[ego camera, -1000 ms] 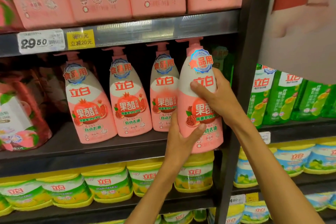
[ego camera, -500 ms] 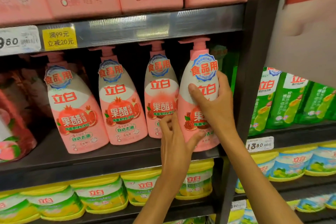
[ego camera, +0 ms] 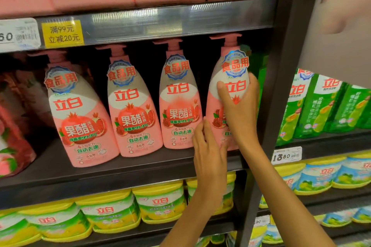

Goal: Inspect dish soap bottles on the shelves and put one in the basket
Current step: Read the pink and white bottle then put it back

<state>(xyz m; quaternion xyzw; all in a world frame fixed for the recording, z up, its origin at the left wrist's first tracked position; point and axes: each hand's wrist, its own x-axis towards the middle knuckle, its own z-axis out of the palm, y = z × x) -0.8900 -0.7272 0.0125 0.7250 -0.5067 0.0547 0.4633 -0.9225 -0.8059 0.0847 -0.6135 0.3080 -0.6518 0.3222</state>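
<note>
Bottle, pink with a pump top, stands at the right end of a row of four on the middle shelf, hard against the dark upright post.

Head view, the only one: the right hand wraps the bottle's upper body, thumb across the front label and fingers curled round the far side, so its grip is closed on the bottle. The left hand lies against the bottle's lower left flank with fingers straight and together, touching, not clasping; its grip is open. Whether the base sits on the shelf or is just clear of it I cannot tell, since the left hand covers that spot. Left of the bottle, its three neighbours stand untouched. Below the bottle are yellow-lidded tubs; right of the post, green pouches.

By my judgement the task is at its inspecting stage: one bottle is in hand at the shelf. No basket shows anywhere, so nothing is yet placed. Left to do: take the bottle clear of the shelf and put it in the basket.
</note>
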